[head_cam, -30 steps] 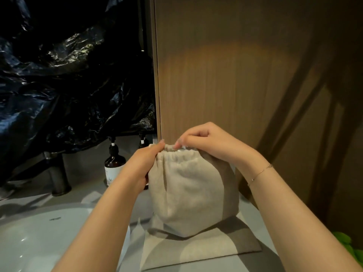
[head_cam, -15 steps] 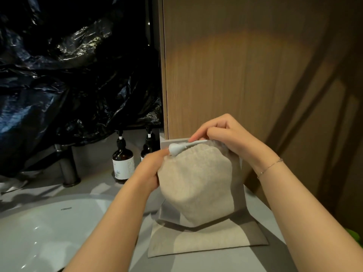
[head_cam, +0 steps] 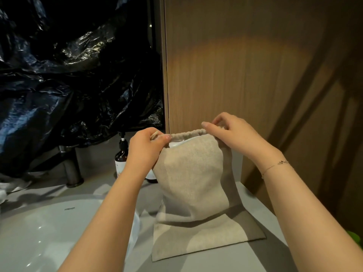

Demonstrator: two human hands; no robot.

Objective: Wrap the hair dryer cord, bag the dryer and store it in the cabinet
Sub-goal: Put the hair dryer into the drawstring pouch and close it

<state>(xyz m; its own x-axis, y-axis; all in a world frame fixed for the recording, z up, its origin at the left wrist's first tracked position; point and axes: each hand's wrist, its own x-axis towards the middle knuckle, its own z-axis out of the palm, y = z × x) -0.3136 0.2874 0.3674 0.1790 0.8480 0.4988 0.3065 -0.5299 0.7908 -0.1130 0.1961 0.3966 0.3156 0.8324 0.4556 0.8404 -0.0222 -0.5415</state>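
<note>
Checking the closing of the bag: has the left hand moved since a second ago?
Yes. The left hand has drawn leftward, away from the wooden panel, pulling the drawstring out of the bag.

Sink [head_cam: 39, 222], faucet [head_cam: 72, 169], brown bottle [head_cam: 120, 158] (beside faucet), black plastic [head_cam: 68, 85].

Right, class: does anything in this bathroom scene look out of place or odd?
Yes. Crumpled black plastic sheeting hangs over the wall behind the tap, where you would expect a mirror. Also, something white still pokes from the beige drawstring bag.
</note>
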